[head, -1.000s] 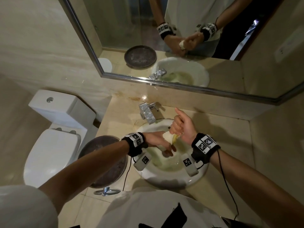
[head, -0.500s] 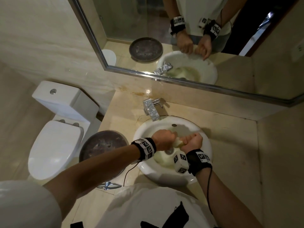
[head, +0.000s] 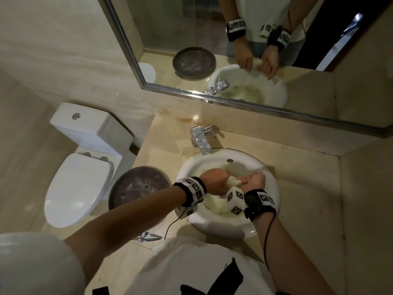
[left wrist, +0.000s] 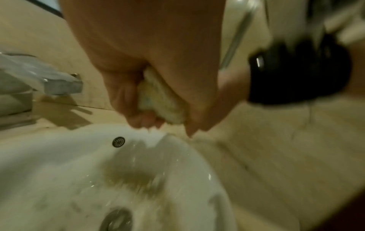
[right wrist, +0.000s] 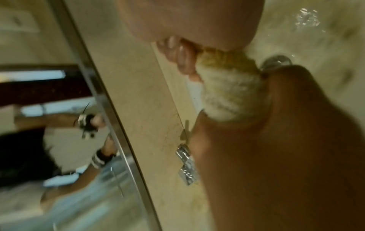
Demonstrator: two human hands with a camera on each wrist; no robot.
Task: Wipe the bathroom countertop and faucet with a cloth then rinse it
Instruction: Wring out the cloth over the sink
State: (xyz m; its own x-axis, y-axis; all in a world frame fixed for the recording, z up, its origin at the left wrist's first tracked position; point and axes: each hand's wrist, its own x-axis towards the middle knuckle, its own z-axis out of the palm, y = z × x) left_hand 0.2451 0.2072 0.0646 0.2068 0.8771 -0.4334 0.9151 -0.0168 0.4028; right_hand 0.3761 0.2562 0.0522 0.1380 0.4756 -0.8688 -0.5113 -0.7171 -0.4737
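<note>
Over the white sink (head: 212, 226), my left hand (head: 214, 180) and right hand (head: 254, 179) each grip one end of a cream, wet-looking cloth (head: 232, 182) bunched into a thick roll between the fists. In the left wrist view my fingers curl round the cloth (left wrist: 158, 100) above the basin (left wrist: 59, 164). The right wrist view shows the cloth (right wrist: 231, 93) running from my right hand (right wrist: 187, 23) into the left hand (right wrist: 276, 156). The chrome faucet (head: 200, 139) stands behind the basin on the beige countertop (head: 297, 177), with no water seen running.
A dark round dish (head: 138, 186) sits on the counter left of the sink. A white toilet (head: 78, 188) stands further left. The framed mirror (head: 234, 50) rises behind the faucet. The basin bottom holds yellowish staining around the drain (left wrist: 116, 220).
A second ago my right hand was raised with its thumb up. Both fists have since dropped lower over the basin and closed on the cloth's two ends.
</note>
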